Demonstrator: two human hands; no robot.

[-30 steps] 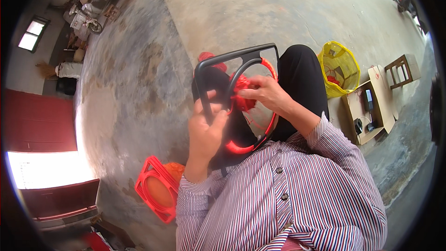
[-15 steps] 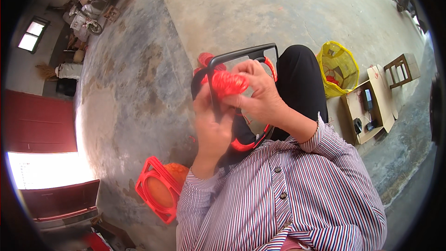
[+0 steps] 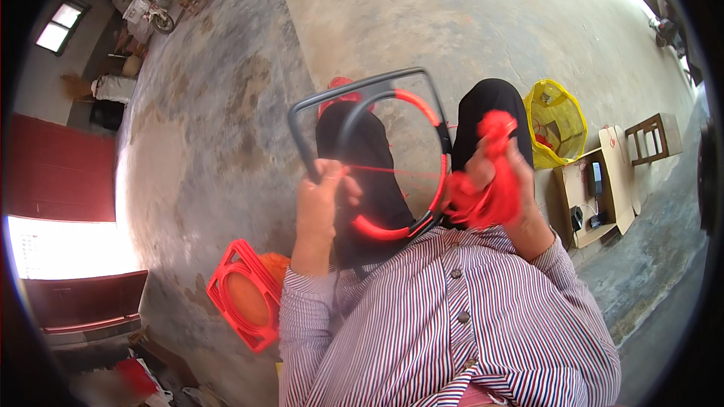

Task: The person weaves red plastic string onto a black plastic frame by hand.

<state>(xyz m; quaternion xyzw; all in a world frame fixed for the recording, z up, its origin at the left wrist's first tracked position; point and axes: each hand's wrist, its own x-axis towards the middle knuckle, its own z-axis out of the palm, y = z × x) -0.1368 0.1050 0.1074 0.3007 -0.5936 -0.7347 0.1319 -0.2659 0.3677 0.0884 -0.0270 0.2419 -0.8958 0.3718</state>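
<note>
A dark frame [image 3: 362, 80] with a round ring [image 3: 442, 152] inside stands tilted over my lap, parts of the ring wrapped in red cord. My left hand [image 3: 318, 197] is closed at the lower end of the frame's left bar. From its fingertips a taut strand of red cord [image 3: 392, 171] crosses the ring toward my right hand [image 3: 520, 181]. That hand is wrapped round a loose bundle of red cord [image 3: 489, 200], blurred by motion, above my right thigh. Red loose ends stick out from the ring's side.
On the floor to the left lies a red plastic stool [image 3: 243, 294] beside an orange round thing. At right stand a yellow mesh basket [image 3: 556, 120] with red cord inside, an open cardboard box [image 3: 596, 188] holding small devices, and a wooden stool [image 3: 654, 138].
My right hand has pulled away to the right with the cord bundle, drawing a strand out straight. The frame has tilted and shifted left; my left hand has moved slightly left.
</note>
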